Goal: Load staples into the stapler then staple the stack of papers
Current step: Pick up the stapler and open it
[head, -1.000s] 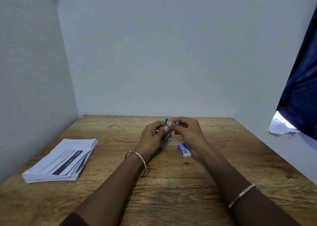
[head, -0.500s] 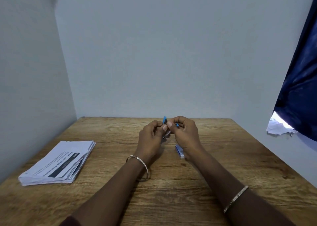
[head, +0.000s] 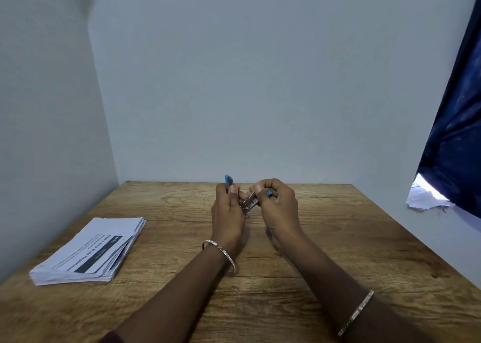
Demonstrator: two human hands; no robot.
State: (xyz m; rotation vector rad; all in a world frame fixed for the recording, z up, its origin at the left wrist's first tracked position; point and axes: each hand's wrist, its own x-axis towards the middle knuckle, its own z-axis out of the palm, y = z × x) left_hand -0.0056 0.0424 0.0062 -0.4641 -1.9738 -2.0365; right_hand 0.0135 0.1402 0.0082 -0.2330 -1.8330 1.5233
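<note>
A small blue and metal stapler (head: pixel 249 202) is held above the middle of the wooden table (head: pixel 338 238), between both hands. My left hand (head: pixel 227 217) grips its left part, with a blue end sticking up past the fingers. My right hand (head: pixel 278 207) pinches the metal part and a blue end on the right. The stapler looks spread open. A stack of printed papers (head: pixel 89 251) lies on the table at the left. The small staple box (head: pixel 269 233) is mostly hidden behind my right wrist.
Grey walls close the table at the back and left. A dark blue curtain (head: pixel 458 134) hangs at the right, with crumpled white paper (head: pixel 426 198) below it.
The hands have drawn apart a little, and the stapler's blue ends are now spread wider. The view has shifted, so the staple box is now mostly behind my right wrist.
</note>
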